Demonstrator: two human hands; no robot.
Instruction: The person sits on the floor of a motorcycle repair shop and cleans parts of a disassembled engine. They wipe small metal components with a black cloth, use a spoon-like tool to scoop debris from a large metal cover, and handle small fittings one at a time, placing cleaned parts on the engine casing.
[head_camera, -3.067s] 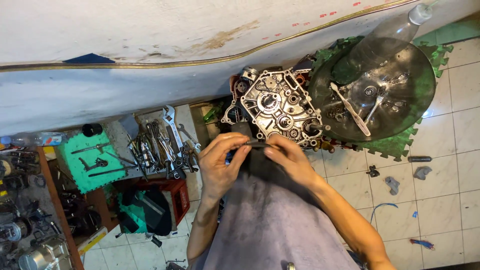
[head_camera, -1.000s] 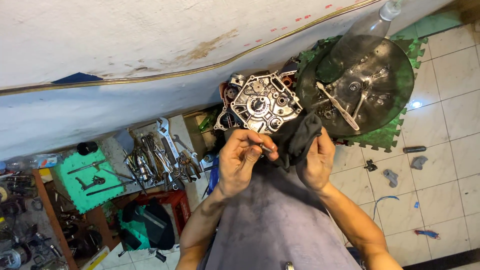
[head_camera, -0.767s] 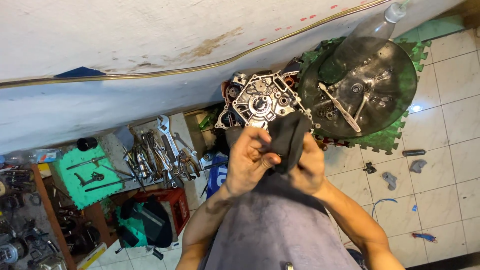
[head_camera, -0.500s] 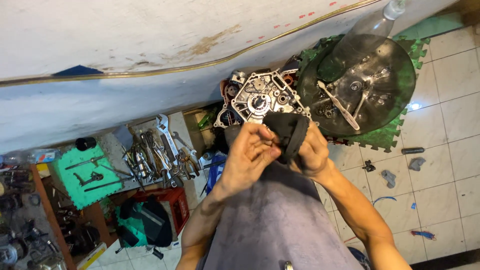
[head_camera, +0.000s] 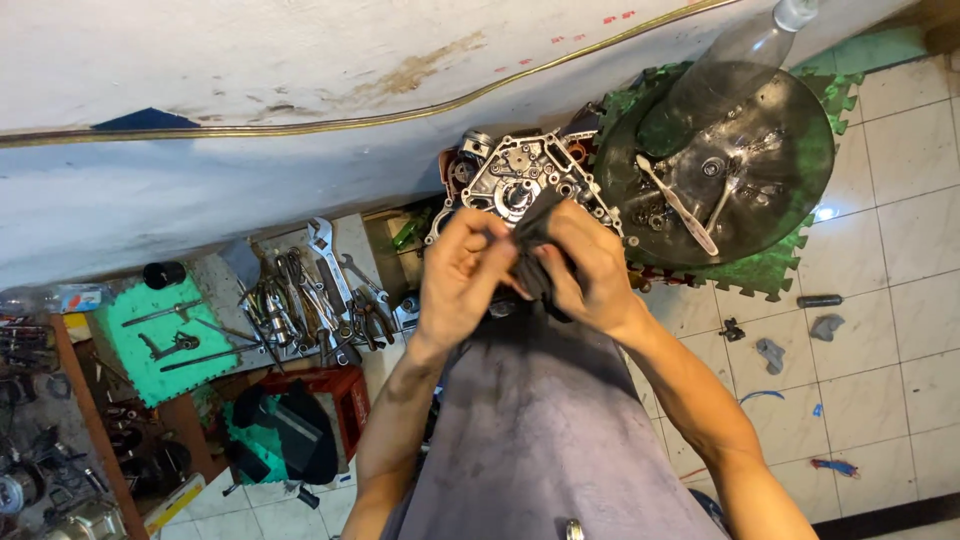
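Dark cloth (head_camera: 537, 262), bunched between both hands just below the engine case (head_camera: 520, 185); half a second ago it spread wider. Left hand (head_camera: 462, 275) and right hand (head_camera: 592, 270) each grip it closed. Long axis runs toward the case.

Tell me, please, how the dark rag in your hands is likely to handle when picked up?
The dark rag probably handles floppy: it bunches and folds between the left hand and right hand. It looks light, and unlikely to roll or break.

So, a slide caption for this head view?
Both hands, left hand and right hand, hold a dark rag above an engine case.
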